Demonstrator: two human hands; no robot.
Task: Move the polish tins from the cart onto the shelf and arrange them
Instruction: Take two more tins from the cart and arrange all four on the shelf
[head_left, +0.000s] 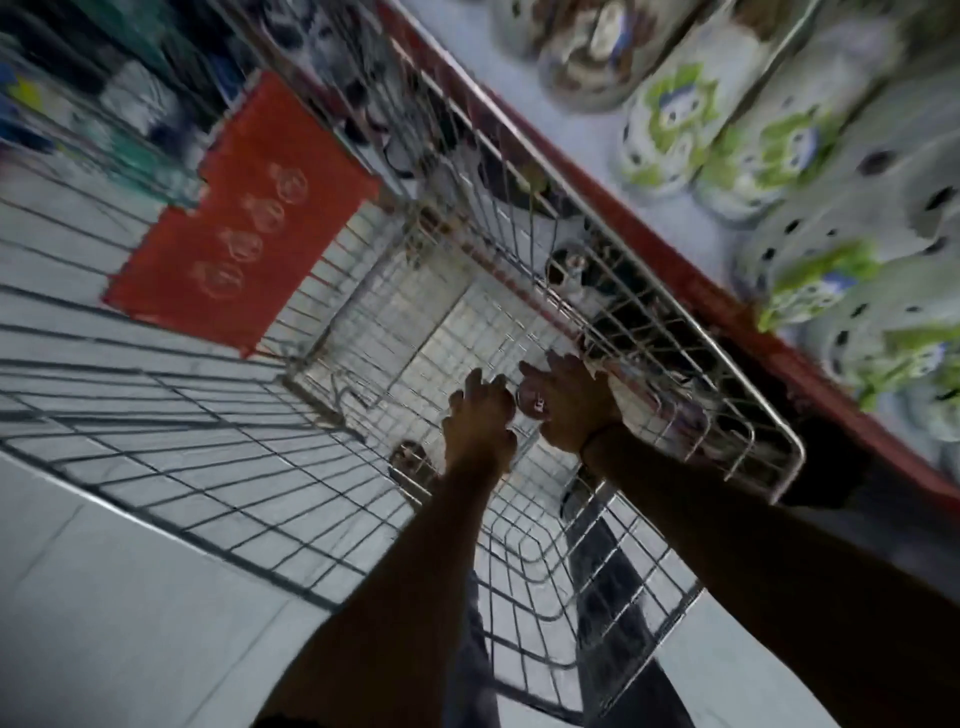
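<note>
Both my arms reach down into a wire shopping cart (769, 436). My right hand (574, 402) is curled around a small round polish tin (531, 402) with a dark lid, near the cart's right wall. My left hand (480, 423) hovers just left of it, fingers bent; blur hides whether it touches the tin. Another round tin (410, 460) lies low in the cart, below my left wrist. The shelf (675, 260) with a red front edge runs along the cart's right side.
White and green patterned clogs (670, 119) fill the shelf top at the right. A red panel (239, 218) hangs on the cart's far end. Darker goods sit under the shelf behind the cart wall. Pale floor tiles lie at the left. The whole picture is motion-blurred.
</note>
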